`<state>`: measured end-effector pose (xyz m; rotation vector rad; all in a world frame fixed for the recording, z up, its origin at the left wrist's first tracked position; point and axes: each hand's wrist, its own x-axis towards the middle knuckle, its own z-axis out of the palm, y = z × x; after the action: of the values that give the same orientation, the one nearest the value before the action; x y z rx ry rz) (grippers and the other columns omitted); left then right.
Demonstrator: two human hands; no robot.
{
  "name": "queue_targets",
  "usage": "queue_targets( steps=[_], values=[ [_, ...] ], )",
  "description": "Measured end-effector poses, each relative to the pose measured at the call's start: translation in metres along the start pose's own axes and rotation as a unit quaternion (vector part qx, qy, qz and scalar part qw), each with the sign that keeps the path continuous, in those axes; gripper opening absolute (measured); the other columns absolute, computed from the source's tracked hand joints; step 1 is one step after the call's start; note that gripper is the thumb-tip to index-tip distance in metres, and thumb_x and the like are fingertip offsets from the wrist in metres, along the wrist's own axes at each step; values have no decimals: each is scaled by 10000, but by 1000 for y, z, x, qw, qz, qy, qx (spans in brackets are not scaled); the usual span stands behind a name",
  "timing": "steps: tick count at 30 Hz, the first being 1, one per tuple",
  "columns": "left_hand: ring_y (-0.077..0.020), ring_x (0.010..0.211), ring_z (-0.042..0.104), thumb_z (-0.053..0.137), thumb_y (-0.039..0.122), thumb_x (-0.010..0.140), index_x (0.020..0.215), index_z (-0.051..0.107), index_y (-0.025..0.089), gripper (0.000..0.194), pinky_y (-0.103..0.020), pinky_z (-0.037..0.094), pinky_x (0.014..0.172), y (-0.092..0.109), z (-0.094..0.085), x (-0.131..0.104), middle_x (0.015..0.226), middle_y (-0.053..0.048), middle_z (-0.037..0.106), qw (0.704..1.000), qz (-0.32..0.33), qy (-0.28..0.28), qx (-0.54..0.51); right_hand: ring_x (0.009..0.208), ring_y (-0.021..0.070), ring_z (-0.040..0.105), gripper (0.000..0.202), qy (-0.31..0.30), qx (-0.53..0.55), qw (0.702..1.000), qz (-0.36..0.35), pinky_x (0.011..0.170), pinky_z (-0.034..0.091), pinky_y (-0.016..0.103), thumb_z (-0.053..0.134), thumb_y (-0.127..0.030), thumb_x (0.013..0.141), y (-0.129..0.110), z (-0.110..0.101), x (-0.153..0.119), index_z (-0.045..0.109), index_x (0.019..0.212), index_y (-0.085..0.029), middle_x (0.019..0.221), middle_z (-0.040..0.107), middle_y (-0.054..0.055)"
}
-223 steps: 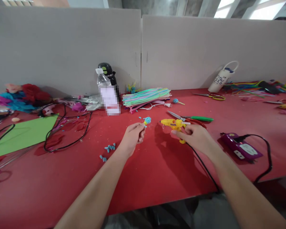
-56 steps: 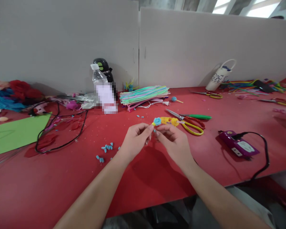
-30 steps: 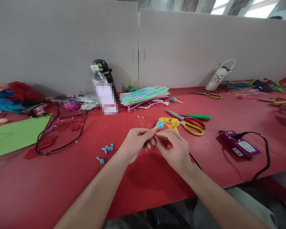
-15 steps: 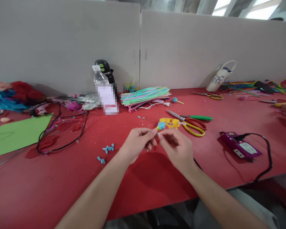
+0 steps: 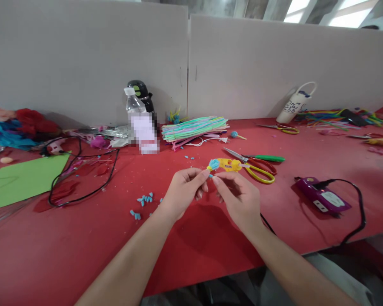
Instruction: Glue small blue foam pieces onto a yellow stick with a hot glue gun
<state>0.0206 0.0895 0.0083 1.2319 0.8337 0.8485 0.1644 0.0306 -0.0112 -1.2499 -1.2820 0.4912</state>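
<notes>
Pinched between the thumb and forefinger of my left hand point(image 5: 189, 189) is a small pipe-cleaner flower point(image 5: 214, 164), with a fluffy blue head and a yellow base. My right hand point(image 5: 239, 195) is closed just beside it, its thumb and forefinger on a tiny blue fuzzy piece point(image 5: 211, 175). Behind the flower lies a yellow glue gun point(image 5: 230, 165), partly covered by it. More cut blue pieces point(image 5: 144, 198) are scattered on the red table left of my left forearm.
Scissors point(image 5: 258, 172) and a green-handled tool point(image 5: 271, 158) lie beyond my right hand. A purple power box point(image 5: 322, 195) with a black cord sits at the right. Pipe cleaners point(image 5: 196, 127) are bundled at the back, near a clear bottle point(image 5: 134, 102). Green paper point(image 5: 25, 178) lies left.
The flower has shifted slightly left, and my hands have drawn a little apart. The tiny blue piece at my right fingertips now shows more clearly.
</notes>
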Motion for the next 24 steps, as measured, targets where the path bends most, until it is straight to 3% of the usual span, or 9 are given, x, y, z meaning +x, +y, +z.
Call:
queue_targets(
  steps=[6,11,24],
  values=[
    [-41,473,459,669,488,851,697,611,151,375,-176,346,466,0,0,0,604,35,577,1000,-2,-3,15,616,133,622,94,-10,-18,1000,-22,527,506,249,636,-286,919,-2,1,1,705,926,-222,779,683,10],
    [-41,467,455,656,485,861,665,598,147,395,-176,348,464,2,0,-1,595,34,569,1000,5,2,28,738,155,659,70,-12,-56,996,-70,608,530,262,640,-246,907,-2,2,1,692,941,-214,861,710,28],
    [-65,465,498,630,493,868,671,613,151,395,-195,366,454,3,0,-2,606,9,598,996,26,1,86,651,139,619,38,-18,-94,991,-90,607,504,277,645,-213,889,0,-3,5,681,879,-219,787,685,7]
  ],
)
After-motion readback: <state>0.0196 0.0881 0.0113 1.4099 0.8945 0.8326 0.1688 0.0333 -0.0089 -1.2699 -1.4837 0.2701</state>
